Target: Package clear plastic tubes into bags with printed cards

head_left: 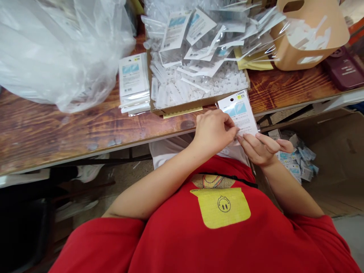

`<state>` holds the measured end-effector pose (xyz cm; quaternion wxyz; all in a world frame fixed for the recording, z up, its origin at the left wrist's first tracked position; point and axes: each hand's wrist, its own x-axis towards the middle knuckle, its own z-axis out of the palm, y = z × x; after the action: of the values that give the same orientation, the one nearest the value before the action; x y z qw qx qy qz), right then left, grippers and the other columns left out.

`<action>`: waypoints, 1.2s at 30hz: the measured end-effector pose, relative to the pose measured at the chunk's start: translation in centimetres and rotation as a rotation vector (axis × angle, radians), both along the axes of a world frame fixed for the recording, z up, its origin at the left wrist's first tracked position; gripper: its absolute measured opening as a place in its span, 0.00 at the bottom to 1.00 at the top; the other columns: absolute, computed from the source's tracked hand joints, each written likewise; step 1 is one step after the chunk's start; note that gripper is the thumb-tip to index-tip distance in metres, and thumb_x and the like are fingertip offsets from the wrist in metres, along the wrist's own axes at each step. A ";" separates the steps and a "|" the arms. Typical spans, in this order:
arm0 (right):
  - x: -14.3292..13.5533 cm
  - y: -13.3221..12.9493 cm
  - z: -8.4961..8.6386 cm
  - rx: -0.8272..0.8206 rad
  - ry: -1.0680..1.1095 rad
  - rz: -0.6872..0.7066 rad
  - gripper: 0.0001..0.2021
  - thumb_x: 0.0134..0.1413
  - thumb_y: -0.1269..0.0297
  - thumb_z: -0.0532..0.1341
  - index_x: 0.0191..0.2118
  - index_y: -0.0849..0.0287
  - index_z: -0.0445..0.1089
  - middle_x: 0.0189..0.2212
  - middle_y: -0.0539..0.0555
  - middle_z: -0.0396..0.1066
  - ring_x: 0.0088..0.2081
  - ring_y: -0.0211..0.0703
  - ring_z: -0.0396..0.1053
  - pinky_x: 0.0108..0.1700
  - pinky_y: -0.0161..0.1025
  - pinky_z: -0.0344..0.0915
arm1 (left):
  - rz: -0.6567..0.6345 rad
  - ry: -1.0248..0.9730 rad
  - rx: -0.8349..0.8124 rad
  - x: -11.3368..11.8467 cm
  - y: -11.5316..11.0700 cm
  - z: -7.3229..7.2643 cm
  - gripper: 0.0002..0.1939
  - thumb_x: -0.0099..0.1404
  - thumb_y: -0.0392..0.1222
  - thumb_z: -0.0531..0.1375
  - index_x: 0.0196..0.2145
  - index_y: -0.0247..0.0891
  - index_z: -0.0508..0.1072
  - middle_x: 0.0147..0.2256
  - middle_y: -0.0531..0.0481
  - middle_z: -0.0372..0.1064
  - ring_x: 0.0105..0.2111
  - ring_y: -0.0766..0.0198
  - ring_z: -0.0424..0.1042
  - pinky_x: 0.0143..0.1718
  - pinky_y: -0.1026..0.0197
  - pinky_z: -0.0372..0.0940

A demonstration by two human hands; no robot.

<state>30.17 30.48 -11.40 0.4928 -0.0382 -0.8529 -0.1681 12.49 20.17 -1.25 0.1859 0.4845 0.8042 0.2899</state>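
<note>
A clear plastic packet with a white printed card (238,113) is held tilted at the table's front edge, over my lap. My left hand (213,129) pinches its lower left part between thumb and fingers. At the lower edge, my right hand (260,148) grips the packet too, its outer fingers stretched out to the right. Just beyond lies a shallow cardboard tray (199,101) full of small white plastic pieces (182,89). Several bagged cards (176,30) are heaped on top of those pieces.
Left of the tray is a stack of bagged cards (133,81), then a large clear plastic bag (57,53). A tan bin (315,57) with white pieces and a maroon case (345,70) stand right. Below, a cardboard box (338,148) contains packets (298,161).
</note>
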 end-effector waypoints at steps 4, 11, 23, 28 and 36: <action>-0.2 -0.1 0.1 0.011 0.021 0.015 0.10 0.58 0.65 0.70 0.44 0.43 0.79 0.42 0.39 0.81 0.43 0.41 0.68 0.55 0.46 0.48 | 0.036 0.023 0.078 -0.6 -0.6 -0.3 0.02 0.61 0.36 0.67 0.31 0.38 0.77 0.37 0.48 0.76 0.43 0.55 0.73 0.48 0.51 0.65; 0.1 0.2 -0.9 -0.095 -0.015 0.012 0.16 0.64 0.65 0.65 0.56 0.43 0.76 0.47 0.44 0.81 0.48 0.41 0.69 0.51 0.42 0.54 | 0.116 -0.181 0.248 -2.0 -2.3 -1.3 0.04 0.63 0.39 0.65 0.35 0.38 0.74 0.39 0.48 0.76 0.37 0.63 0.72 0.41 0.59 0.69; -0.2 -0.5 -1.0 -0.240 -0.075 -0.116 0.27 0.64 0.57 0.67 0.67 0.41 0.68 0.47 0.51 0.81 0.45 0.47 0.67 0.48 0.46 0.54 | 0.055 -0.639 0.137 -1.2 -3.4 -0.6 0.19 0.67 0.56 0.64 0.31 0.39 0.69 0.29 0.50 0.73 0.30 0.64 0.72 0.32 0.60 0.65; -0.5 -0.6 -0.7 -0.320 -0.128 -0.104 0.28 0.64 0.57 0.66 0.68 0.37 0.65 0.45 0.51 0.80 0.40 0.45 0.66 0.48 0.48 0.52 | 0.019 -0.846 0.113 -0.4 -3.7 -1.2 0.19 0.63 0.53 0.68 0.35 0.40 0.64 0.31 0.52 0.72 0.31 0.64 0.75 0.35 0.60 0.69; -0.1 -0.8 5.2 -0.149 -0.074 -0.031 0.26 0.68 0.63 0.60 0.69 0.53 0.65 0.45 0.53 0.81 0.41 0.42 0.76 0.48 0.44 0.60 | -0.285 -0.087 0.387 -2.0 -4.2 3.4 0.20 0.60 0.44 0.68 0.49 0.43 0.68 0.53 0.41 0.69 0.57 0.51 0.67 0.62 0.48 0.62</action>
<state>30.03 29.73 -6.15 0.4541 -0.0818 -0.8800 -0.1128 10.48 15.99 2.17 0.1631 0.6067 0.6483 0.4300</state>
